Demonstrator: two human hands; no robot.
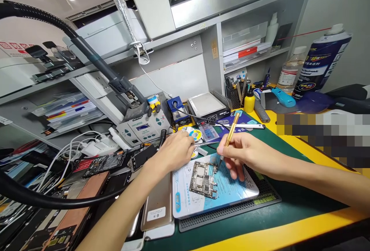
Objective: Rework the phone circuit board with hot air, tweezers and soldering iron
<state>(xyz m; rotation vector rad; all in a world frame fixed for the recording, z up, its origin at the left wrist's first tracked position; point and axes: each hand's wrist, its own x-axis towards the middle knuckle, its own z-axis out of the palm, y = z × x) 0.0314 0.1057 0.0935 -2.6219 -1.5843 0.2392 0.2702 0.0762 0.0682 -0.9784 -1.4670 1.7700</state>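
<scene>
A bare phone circuit board lies on a blue and white pad on the green mat. My right hand is closed round a gold-handled tool, held like a pen, with its tip at the board's upper right corner. My left hand sits just left of the pad, fingers curled, pinching thin tweezers that stretch right above the board. A small roll of solder wire lies just behind that hand.
A grey rework station and a blue soldering-iron holder stand behind the hands. Phones and opened phone parts crowd the left side, with cables. A spray can, bottles and a tool cup stand at the back right.
</scene>
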